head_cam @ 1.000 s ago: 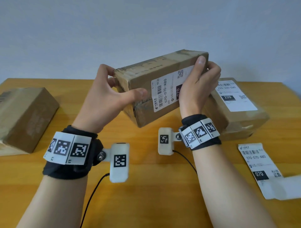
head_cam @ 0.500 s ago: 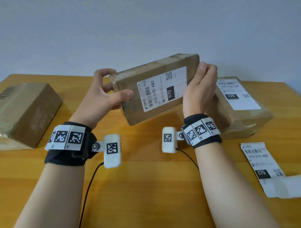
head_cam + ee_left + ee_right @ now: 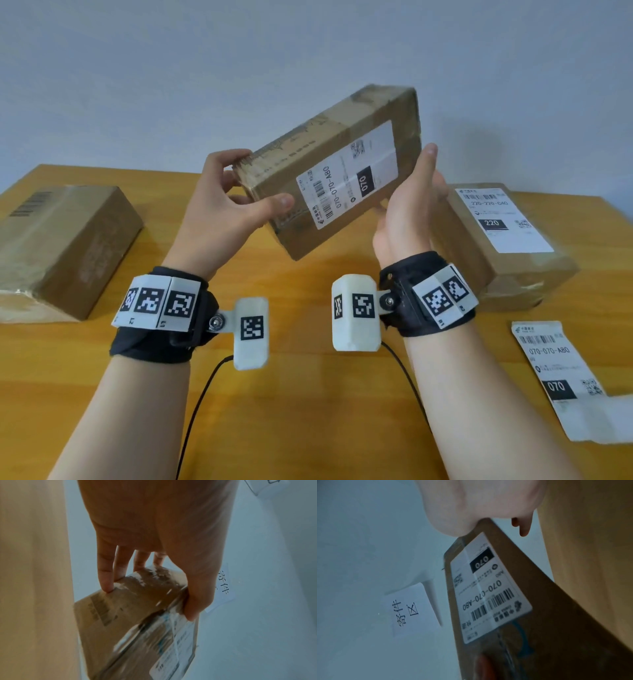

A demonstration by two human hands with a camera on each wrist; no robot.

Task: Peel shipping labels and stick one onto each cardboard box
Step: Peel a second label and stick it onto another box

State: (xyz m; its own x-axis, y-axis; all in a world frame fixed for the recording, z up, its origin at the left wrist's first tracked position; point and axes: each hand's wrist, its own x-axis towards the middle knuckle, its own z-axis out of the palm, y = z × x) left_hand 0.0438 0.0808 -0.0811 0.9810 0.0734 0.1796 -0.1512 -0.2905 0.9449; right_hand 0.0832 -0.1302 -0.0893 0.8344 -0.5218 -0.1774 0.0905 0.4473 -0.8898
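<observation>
Three cardboard boxes total. Far left, a bare box sits on the table with no shipping label showing, just a printed barcode on top. In the middle, the held box is up in the air, tilted, right end higher. The left hand grips its left end, thumb on the front face and fingers curled over the top edge. The right hand is pretty much flat against the right end, fingers straight, propping it. Its stuck-on label reads 070-070-A80. Right of that, a labelled box rests on the table with a 220 label. Far right, a strip of labels lies flat, one 070 label readable. So three labels you can read.

Surface is a wooden table, pale plain wall behind. The wrist views catch a paper sign with Chinese characters on that wall.
</observation>
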